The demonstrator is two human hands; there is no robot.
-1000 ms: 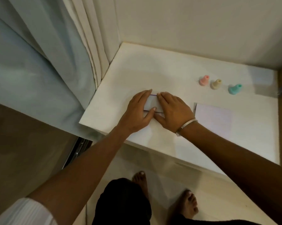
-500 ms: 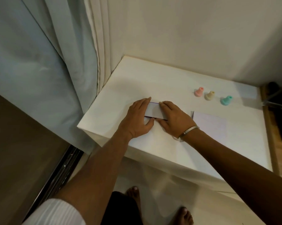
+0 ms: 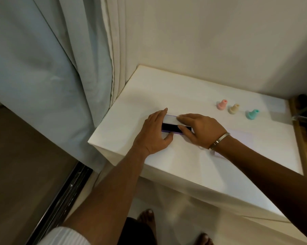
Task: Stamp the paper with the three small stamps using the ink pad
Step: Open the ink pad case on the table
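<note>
1. The ink pad lies near the front left corner of the white tabletop, its lid raised and its dark inking surface exposed.
2. The left hand holds the ink pad's left end, fingers along the far edge and thumb against the near edge.
3. The right hand holds the ink pad's right end, fingertips on the lifted lid and thumb over the base; whether the lid is hinged or free cannot be told.
4. The pink stamp, beige stamp and teal stamp stand upright in a row, well right of and behind the ink pad, none touched.
5. The paper lies flat to the right of the ink pad, partly under the right wrist; it looks unmarked where visible.
6. Contents: the ink pad's case holds only the dark pad; no stamp rests in it.
7. Judgement: opening appears to be in hand; no stamping shows yet.
8. Risks: the thumb near the exposed surface could pick up ink and smudge the paper; the lid could drop shut if released; the right wrist could drag the paper.
</note>
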